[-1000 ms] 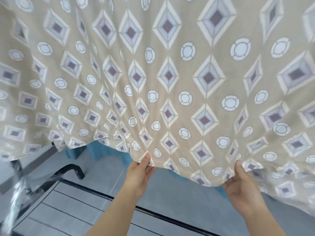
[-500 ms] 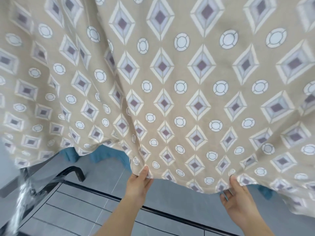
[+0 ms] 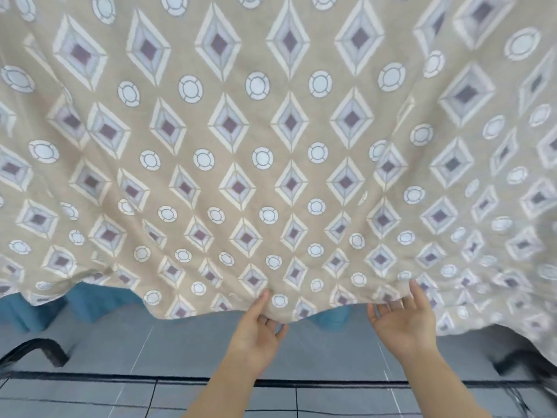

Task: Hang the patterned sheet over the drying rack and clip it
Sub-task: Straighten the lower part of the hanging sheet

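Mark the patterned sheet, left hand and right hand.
patterned sheet (image 3: 289, 176), head view, middle of cloth
left hand (image 3: 256, 330), head view, back of hand
right hand (image 3: 405, 325), head view, middle of hand

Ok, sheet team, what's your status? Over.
Left hand pinches hem of patterned sheet; right hand open, fingers at the hem. Sheet spread wide, unclipped where visible. Blue cloth hangs behind.

i'm watching the patterned sheet filling the view, with blue cloth showing beneath its hem. the left hand is pinching that hem; the right hand is touching it, fingers spread, above grey floor tiles.
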